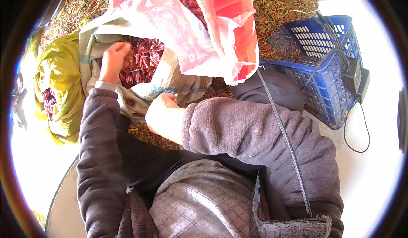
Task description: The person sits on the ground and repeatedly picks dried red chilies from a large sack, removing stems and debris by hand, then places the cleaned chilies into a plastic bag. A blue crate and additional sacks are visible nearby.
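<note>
My left hand (115,61) reaches into the mouth of a pale woven sack (91,47). Its fingers curl over dried red chili peppers (143,61) inside; blur hides whether any pepper is between them. My right hand (163,114) is at the sack's near side, against or just in front of the folded cloth. Its fingers point away from me and are mostly hidden, so a grip on the cloth cannot be made out. Beyond, a red and pink printed woven bag (236,31) leans over the sack, with more dark red peppers (191,2) showing through its opening.
A yellow-green cloth bundle (62,75) with peppers in its gap stands at left. Stems and pepper scraps (280,2) cover the ground. At right is a blue plastic basket (331,88) with a black box and cable (353,78) hanging on it. A grey cord (280,129) crosses my right sleeve.
</note>
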The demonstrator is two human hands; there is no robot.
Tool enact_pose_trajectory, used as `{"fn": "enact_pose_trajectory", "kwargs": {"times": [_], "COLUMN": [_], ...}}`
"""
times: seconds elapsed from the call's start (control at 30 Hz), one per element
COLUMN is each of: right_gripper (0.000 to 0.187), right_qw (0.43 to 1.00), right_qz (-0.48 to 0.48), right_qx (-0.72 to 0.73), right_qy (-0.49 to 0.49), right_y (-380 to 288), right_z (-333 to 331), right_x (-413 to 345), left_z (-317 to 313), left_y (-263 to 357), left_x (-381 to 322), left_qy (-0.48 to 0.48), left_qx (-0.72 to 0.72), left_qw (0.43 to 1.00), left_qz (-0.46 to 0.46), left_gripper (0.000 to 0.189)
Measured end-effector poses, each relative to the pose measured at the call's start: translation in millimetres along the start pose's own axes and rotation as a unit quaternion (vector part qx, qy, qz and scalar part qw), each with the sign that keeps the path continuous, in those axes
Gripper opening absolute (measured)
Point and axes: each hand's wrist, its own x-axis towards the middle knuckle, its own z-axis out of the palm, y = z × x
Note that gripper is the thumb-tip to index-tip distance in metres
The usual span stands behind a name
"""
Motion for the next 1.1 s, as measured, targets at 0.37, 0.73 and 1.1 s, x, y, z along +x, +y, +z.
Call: {"fn": "enact_pose_trajectory", "kwargs": {"times": [0.37, 0.73, 1.1], "right_gripper": [0.031, 0.025, 0.026], "right_qw": [0.996, 0.985, 0.996], "right_qz": [0.006, -0.009, 0.014], "right_qx": [-0.037, -0.078, -0.050], "right_qy": [0.085, 0.155, 0.079], "right_y": [-9, 4, 6], "right_z": [-6, -6, -14], "right_x": [-14, -19, -21], "left_z": [28, -97, -1], "left_y": [-79, -40, -54], "left_x": [56, -14, 11], "left_qy": [-0.038, 0.036, 0.034], "left_qx": [0.564, 0.347, 0.456], "left_qw": [0.788, 0.930, 0.838], "left_qz": [0.246, 0.119, 0.298], "left_gripper": [0.026, 0.027, 0.059]}}
